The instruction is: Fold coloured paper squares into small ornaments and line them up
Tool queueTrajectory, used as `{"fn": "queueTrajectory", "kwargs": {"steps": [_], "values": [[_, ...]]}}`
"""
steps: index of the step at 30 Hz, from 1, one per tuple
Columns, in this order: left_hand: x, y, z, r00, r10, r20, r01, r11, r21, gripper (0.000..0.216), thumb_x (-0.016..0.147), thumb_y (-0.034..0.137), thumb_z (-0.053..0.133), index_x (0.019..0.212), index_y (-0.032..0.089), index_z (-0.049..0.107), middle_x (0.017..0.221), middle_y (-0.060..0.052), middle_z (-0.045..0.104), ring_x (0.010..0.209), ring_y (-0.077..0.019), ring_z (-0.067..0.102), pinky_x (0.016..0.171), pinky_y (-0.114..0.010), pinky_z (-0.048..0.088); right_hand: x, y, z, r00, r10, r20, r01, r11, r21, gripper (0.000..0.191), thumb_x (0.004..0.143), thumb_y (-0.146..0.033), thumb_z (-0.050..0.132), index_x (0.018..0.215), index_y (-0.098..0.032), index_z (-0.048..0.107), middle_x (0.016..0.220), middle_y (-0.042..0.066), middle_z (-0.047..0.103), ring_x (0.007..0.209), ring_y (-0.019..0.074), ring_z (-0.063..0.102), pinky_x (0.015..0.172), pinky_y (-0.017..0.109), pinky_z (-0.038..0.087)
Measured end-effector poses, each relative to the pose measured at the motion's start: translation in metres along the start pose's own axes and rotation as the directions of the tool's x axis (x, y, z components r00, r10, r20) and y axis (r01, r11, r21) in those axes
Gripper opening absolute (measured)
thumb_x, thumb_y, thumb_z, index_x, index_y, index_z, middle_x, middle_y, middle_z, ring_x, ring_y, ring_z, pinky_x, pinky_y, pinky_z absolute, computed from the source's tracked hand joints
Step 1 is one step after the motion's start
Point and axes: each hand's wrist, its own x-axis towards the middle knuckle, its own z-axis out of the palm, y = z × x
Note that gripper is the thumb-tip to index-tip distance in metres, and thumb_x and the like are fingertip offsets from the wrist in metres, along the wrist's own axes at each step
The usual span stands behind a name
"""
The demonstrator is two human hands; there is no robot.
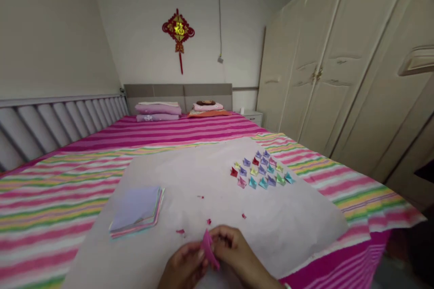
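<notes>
Low in the middle of the view, my left hand (185, 267) and my right hand (230, 247) pinch a small pink folded paper (209, 248) between their fingertips. Both hands hover over a white sheet (210, 176) spread on the striped bedspread (50, 207). A stack of pastel square papers (137, 210), lilac on top, lies to the left of my hands. Farther off to the right, several small folded paper pieces (261, 171) in purple, blue, green, red and pink sit in rows on the white sheet.
Tiny pink paper scraps (208, 221) dot the sheet near my hands. Pillows and folded bedding (158, 110) rest at the headboard. A cream wardrobe (339, 76) lines the right side. A padded grey panel (50, 122) runs along the left wall. A red knot ornament (178, 31) hangs above.
</notes>
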Motion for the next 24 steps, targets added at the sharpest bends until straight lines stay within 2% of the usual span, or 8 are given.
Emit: {"fn": "queueTrajectory", "kwargs": {"steps": [2, 5, 6, 8, 13, 16, 19, 24], "values": [[-0.004, 0.015, 0.011, 0.995, 0.100, -0.012, -0.099, 0.994, 0.055, 0.046, 0.054, 0.043, 0.086, 0.082, 0.012, 0.068, 0.072, -0.004, 0.069, 0.066, -0.0137, 0.063, 0.069, -0.027, 0.050, 0.002, -0.018, 0.006, 0.998, -0.044, -0.044, 0.041, 0.997, -0.061, 0.013, 0.070, -0.026, 0.070, 0.074, -0.014, 0.067, 0.055, -0.003, 0.062, 0.048, 0.0092, 0.052, 0.053, 0.023, 0.040], [-0.009, 0.034, 0.024, 0.934, 0.323, -0.154, -0.277, 0.925, 0.261, 0.041, 0.058, 0.037, 0.082, 0.084, 0.015, 0.060, 0.074, 0.001, 0.064, 0.057, -0.0103, 0.059, 0.058, -0.023, 0.046, 0.008, -0.034, 0.011, 0.987, -0.131, -0.089, 0.117, 0.982, -0.147, 0.010, 0.070, -0.021, 0.066, 0.078, -0.015, 0.067, 0.058, -0.003, 0.062, 0.049, 0.0086, 0.051, 0.052, 0.022, 0.040], [-0.010, 0.038, 0.027, 0.911, 0.377, -0.169, -0.304, 0.888, 0.345, 0.039, 0.060, 0.036, 0.080, 0.086, 0.016, 0.059, 0.073, 0.002, 0.062, 0.053, -0.0092, 0.056, 0.053, -0.022, 0.043, 0.010, -0.036, 0.012, 0.981, -0.159, -0.110, 0.140, 0.977, -0.163, 0.012, 0.071, -0.021, 0.066, 0.081, -0.015, 0.067, 0.059, -0.003, 0.061, 0.050, 0.0091, 0.051, 0.052, 0.023, 0.041], [-0.012, 0.042, 0.032, 0.873, 0.471, -0.126, -0.382, 0.822, 0.424, 0.032, 0.067, 0.033, 0.074, 0.090, 0.017, 0.059, 0.074, 0.002, 0.061, 0.056, -0.0096, 0.057, 0.056, -0.022, 0.045, 0.012, -0.035, 0.013, 0.964, -0.227, -0.137, 0.192, 0.954, -0.229, 0.012, 0.074, -0.022, 0.063, 0.084, -0.016, 0.067, 0.060, -0.003, 0.060, 0.053, 0.0103, 0.052, 0.053, 0.023, 0.042], [-0.015, 0.042, 0.037, 0.874, 0.486, -0.026, -0.428, 0.794, 0.432, 0.031, 0.081, 0.038, 0.062, 0.103, 0.016, 0.061, 0.085, -0.004, 0.066, 0.074, -0.0160, 0.066, 0.072, -0.031, 0.054, 0.010, -0.029, 0.018, 0.874, -0.464, -0.144, 0.320, 0.774, -0.546, 0.011, 0.081, -0.019, 0.058, 0.086, -0.018, 0.068, 0.073, 0.002, 0.061, 0.065, 0.0133, 0.055, 0.059, 0.025, 0.045], [-0.015, 0.041, 0.038, 0.864, 0.503, -0.017, -0.438, 0.768, 0.467, 0.033, 0.078, 0.038, 0.066, 0.102, 0.016, 0.061, 0.087, -0.005, 0.066, 0.076, -0.0172, 0.066, 0.072, -0.031, 0.054, 0.008, -0.029, 0.020, 0.839, -0.537, -0.090, 0.364, 0.676, -0.641, 0.016, 0.082, -0.015, 0.055, 0.090, -0.019, 0.069, 0.078, 0.002, 0.062, 0.068, 0.0141, 0.056, 0.061, 0.026, 0.046], [-0.012, 0.039, 0.036, 0.846, 0.532, -0.031, -0.446, 0.740, 0.504, 0.032, 0.075, 0.033, 0.069, 0.101, 0.016, 0.063, 0.085, -0.005, 0.066, 0.072, -0.0167, 0.066, 0.067, -0.029, 0.055, 0.006, -0.029, 0.021, 0.837, -0.541, -0.076, 0.369, 0.662, -0.653, 0.020, 0.081, -0.011, 0.055, 0.091, -0.020, 0.070, 0.079, 0.003, 0.062, 0.070, 0.0148, 0.057, 0.062, 0.026, 0.046], [-0.010, 0.039, 0.035, 0.805, 0.592, 0.031, -0.478, 0.617, 0.625, 0.019, 0.076, 0.021, 0.063, 0.094, 0.017, 0.068, 0.089, -0.007, 0.069, 0.073, -0.0174, 0.066, 0.065, -0.029, 0.055, 0.006, -0.028, 0.020, 0.859, -0.500, -0.110, 0.344, 0.724, -0.598, 0.021, 0.078, -0.010, 0.054, 0.087, -0.020, 0.071, 0.084, 0.004, 0.063, 0.074, 0.0159, 0.059, 0.063, 0.027, 0.047]]}}
